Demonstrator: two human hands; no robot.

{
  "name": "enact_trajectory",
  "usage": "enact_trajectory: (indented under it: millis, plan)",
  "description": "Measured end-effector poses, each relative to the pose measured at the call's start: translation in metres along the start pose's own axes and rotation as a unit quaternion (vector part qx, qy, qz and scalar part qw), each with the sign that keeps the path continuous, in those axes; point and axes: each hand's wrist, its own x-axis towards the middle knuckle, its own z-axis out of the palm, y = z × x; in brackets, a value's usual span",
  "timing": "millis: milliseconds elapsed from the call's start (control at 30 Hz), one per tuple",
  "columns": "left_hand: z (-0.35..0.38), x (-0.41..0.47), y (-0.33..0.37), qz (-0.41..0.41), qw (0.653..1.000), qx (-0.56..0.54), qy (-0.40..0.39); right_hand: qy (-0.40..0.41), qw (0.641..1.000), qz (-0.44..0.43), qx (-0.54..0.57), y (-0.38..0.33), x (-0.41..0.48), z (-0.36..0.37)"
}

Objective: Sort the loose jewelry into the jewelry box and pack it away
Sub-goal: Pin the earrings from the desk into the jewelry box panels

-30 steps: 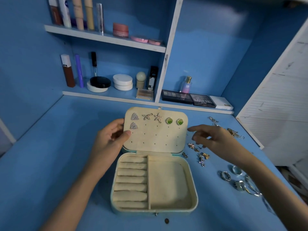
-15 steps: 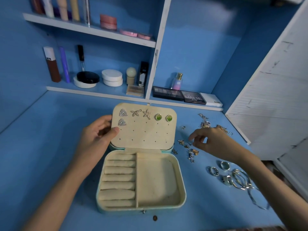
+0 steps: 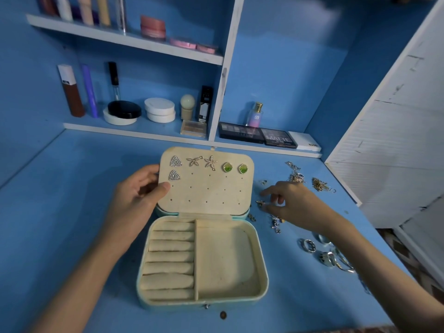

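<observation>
A cream jewelry box (image 3: 262,255) lies open on the blue desk. Its raised lid (image 3: 209,191) carries several stud earrings along the top row, and one triangle stud below. My left hand (image 3: 138,195) grips the lid's left edge, thumb on the inner face. My right hand (image 3: 290,203) hovers over loose earrings (image 3: 276,222) right of the box, its fingertips closing around a small gold earring (image 3: 260,203). Silver rings (image 3: 322,253) lie nearer the front right. Tangled chains (image 3: 298,175) sit beyond my right hand.
Shelves at the back hold cosmetics: tubes, round jars (image 3: 159,112), a perfume bottle (image 3: 255,115) and eyeshadow palettes (image 3: 258,135). A white panel (image 3: 396,140) stands at the desk's right edge. A small brown bead (image 3: 223,315) lies in front of the box.
My right hand has lowered from above the lid's right edge to the loose earrings, and its fingers have drawn together on one. My left hand stays on the lid.
</observation>
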Motion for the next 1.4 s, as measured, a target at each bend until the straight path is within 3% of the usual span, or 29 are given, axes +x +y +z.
enact_trajectory:
  millis: [167, 533, 767, 1100, 1400]
  plan:
    - [0.0, 0.0, -0.001, -0.001, 1.0, -0.004, 0.005, -0.005, 1.0, -0.008, -0.002, -0.001, 0.004, 0.005]
    - [0.0, 0.001, -0.002, -0.004, 1.0, -0.006, 0.001, 0.018, 0.994, 0.025, 0.108, 0.006, 0.008, 0.005]
    - [0.0, 0.002, -0.002, -0.003, 1.0, -0.007, -0.002, 0.028, 0.995, 0.02, 0.094, 0.016, 0.001, -0.003]
    - [0.0, 0.002, -0.003, -0.001, 1.0, -0.003, -0.003, -0.051, 0.996, -0.01, 0.07, 0.022, -0.022, -0.015]
    - [-0.001, 0.003, -0.004, -0.002, 1.0, -0.001, -0.002, -0.043, 0.997, -0.018, 0.061, 0.028, -0.022, -0.007]
